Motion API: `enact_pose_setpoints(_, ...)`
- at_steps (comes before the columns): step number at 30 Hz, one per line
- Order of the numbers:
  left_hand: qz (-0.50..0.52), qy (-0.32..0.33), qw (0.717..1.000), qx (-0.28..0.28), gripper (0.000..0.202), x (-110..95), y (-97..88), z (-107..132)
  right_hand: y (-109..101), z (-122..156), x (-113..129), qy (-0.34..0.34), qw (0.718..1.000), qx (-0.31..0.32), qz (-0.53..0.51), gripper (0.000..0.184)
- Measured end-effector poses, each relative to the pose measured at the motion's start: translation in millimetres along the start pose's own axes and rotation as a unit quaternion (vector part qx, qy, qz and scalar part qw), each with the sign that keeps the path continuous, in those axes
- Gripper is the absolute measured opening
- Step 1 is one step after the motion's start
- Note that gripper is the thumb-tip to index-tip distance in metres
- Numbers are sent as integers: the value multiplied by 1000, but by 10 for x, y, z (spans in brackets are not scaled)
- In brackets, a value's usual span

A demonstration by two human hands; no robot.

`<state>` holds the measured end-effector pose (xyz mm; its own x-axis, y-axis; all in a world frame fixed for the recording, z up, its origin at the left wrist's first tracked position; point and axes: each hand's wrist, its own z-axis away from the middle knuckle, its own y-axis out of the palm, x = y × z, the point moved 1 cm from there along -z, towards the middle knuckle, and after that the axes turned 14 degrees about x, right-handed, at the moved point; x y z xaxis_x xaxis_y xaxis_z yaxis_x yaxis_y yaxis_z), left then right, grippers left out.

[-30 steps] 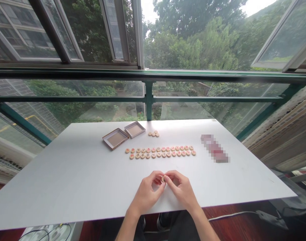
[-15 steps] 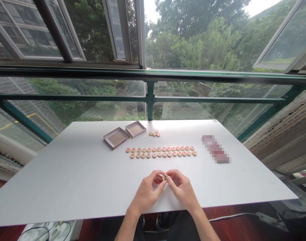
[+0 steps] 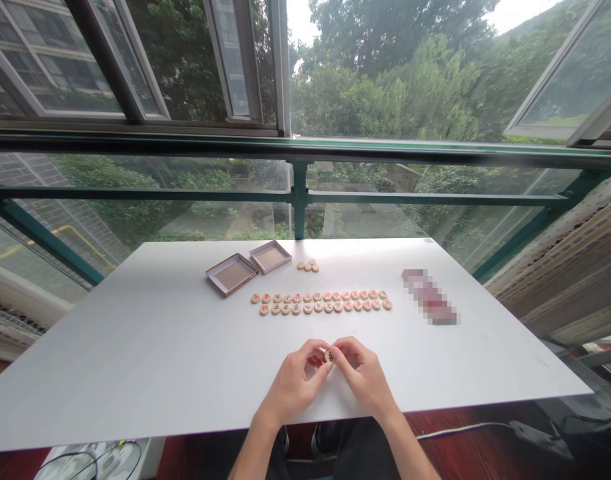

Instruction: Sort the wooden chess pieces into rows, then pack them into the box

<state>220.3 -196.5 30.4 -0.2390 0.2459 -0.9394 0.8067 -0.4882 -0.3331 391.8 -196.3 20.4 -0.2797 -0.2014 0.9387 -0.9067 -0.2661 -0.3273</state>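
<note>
Between the fingertips of both hands sits one round wooden Chinese chess piece (image 3: 329, 357), its black character turned toward me and partly covered by a thumb. My left hand (image 3: 296, 381) pinches it from the left, and my right hand (image 3: 361, 373) from the right, above the near part of the white table (image 3: 175, 373). Beyond my hands, two rows of chess pieces (image 3: 328, 307) lie face up, with red or black characters. Farther back, several pieces (image 3: 308, 267) lie in a small cluster with no characters visible.
Left of the cluster are two shallow open box halves, a nearer one (image 3: 225, 289) and a farther one (image 3: 271, 269). A blurred-out reddish item (image 3: 430, 300) lies at the right. Green railing (image 3: 299, 207) and windows stand behind the table.
My right thumb has slid across the face of the chess piece, covering more of its character. Both hands stay in nearly the same place, and the rows look unchanged.
</note>
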Motion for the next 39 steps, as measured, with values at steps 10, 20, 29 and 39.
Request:
enact_pose_setpoints(10,4,-2,1000,-10,18,-27,-2,2,-12,19,-7,-24,999,15,-16,19)
enact_pose_setpoints(20,29,-5,999,-36,14,12,0,-28,-7,36,11,-31,998,36,-29,16)
enact_pose_setpoints(29,35,-24,998,-41,16,51,2,-35,4,21,3,-53,998,42,-9,15)
enact_pose_setpoints(39,29,-14,999,-31,14,68,-9,-35,-3,20,22,-44,998,46,-8,15)
